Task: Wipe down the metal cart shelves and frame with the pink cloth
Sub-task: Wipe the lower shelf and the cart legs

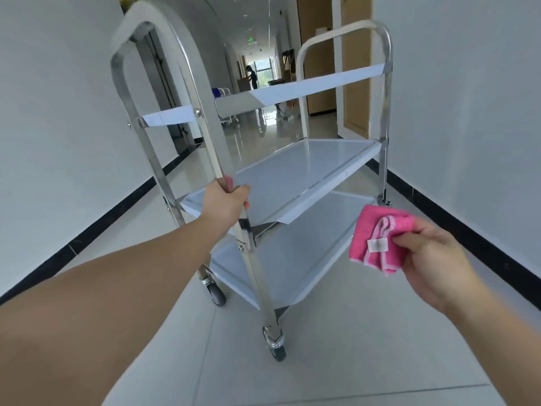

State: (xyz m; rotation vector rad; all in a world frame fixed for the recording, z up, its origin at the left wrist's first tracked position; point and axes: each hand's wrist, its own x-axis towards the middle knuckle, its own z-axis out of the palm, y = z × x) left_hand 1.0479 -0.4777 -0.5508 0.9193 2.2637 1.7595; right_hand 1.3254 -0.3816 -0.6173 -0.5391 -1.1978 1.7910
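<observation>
A three-shelf metal cart (295, 177) on castors stands tilted in front of me in a corridor. My left hand (227, 202) grips the cart's near upright post at the level of the middle shelf. My right hand (433, 259) holds a folded pink cloth (380, 240) with a white label, pinched between thumb and fingers. The cloth hangs in the air to the right of the bottom shelf (281, 259), apart from the cart. The top shelf (316, 85) is seen edge-on.
White walls with black skirting close in on both sides. The tiled floor (336, 347) stretches ahead. Far down the corridor a person (252, 77) stands beside another white cart (231, 108). Wooden doors (354, 74) line the right wall.
</observation>
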